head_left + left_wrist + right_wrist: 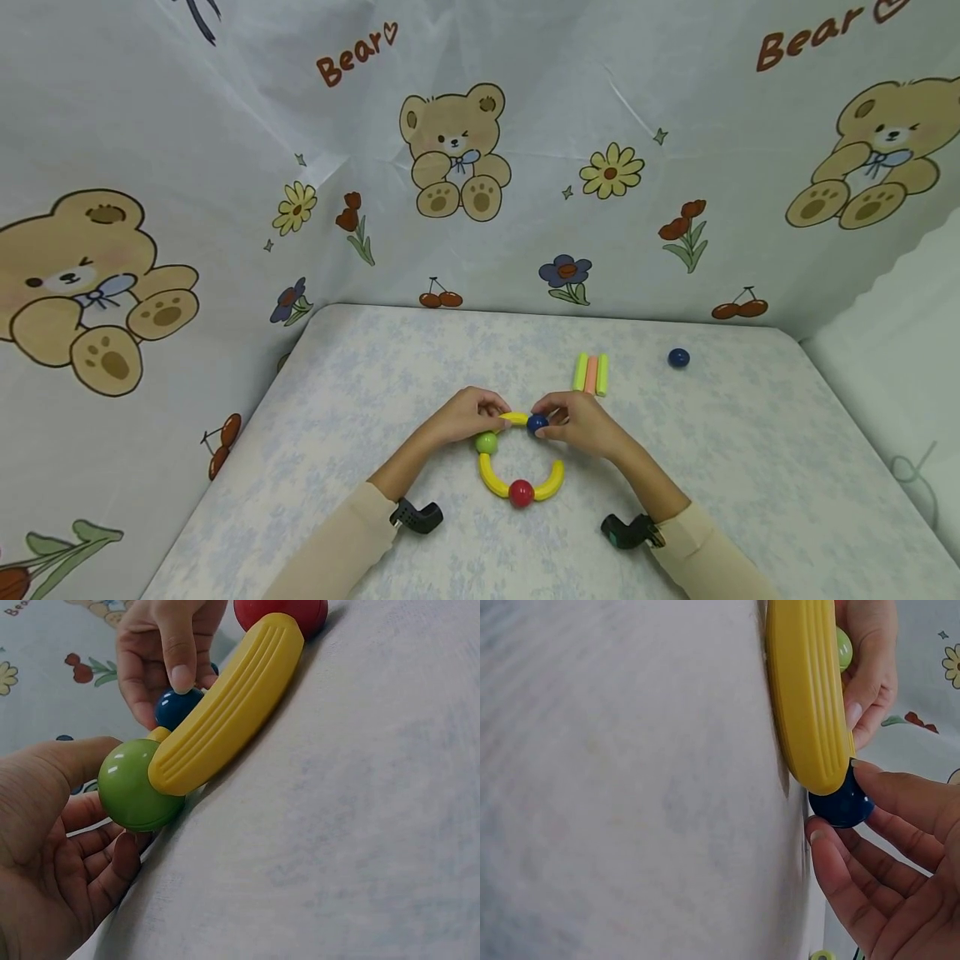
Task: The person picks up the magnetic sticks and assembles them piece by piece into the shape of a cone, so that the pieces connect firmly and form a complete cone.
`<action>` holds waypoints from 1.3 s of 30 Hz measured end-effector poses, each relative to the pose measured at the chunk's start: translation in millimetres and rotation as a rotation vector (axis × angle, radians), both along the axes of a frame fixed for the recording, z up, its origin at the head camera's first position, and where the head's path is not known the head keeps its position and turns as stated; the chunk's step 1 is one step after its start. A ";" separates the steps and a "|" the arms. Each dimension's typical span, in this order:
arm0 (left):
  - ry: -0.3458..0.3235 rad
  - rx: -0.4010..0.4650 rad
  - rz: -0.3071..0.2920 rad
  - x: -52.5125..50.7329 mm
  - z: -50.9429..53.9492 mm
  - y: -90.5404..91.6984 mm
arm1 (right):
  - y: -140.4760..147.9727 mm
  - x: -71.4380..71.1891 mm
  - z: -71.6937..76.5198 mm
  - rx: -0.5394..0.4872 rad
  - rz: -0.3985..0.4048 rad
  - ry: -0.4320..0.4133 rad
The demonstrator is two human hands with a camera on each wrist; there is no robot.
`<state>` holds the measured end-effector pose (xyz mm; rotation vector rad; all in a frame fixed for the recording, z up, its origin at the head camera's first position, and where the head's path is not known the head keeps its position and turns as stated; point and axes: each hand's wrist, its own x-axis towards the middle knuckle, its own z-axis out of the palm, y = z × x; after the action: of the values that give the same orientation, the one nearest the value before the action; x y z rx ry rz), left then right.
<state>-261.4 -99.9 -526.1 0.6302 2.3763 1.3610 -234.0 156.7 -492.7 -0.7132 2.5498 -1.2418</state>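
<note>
Curved yellow sticks and coloured balls form a partial ring on the table. My left hand pinches the far curved yellow stick beside the green ball. At that stick's right end, my right hand holds the blue ball between thumb and fingers. Another curved yellow stick runs from the green ball to the red ball at the near side. A third yellow stick curves up from the red ball, its upper end apart from the blue ball.
Behind my right hand lie two yellow-green sticks with an orange stick between them. A second blue ball sits at the table's far right. A bear-print cloth hangs beyond the far edge of the table.
</note>
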 end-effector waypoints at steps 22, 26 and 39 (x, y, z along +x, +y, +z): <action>-0.004 0.003 0.004 2.6 -0.3 -2.3 | 13.7 8.8 7.3 -0.020 -0.042 -0.026; -0.012 -0.007 0.015 4.4 -1.6 -2.9 | 28.4 15.4 9.6 -0.002 -0.080 -0.058; -0.023 0.033 -0.003 0.6 2.6 -3.8 | 31.0 44.7 9.3 0.076 -0.054 -0.221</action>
<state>-260.9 -103.8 -523.6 0.6236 2.3383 1.4011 -189.3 187.8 -483.4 -0.4652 2.4338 -1.1620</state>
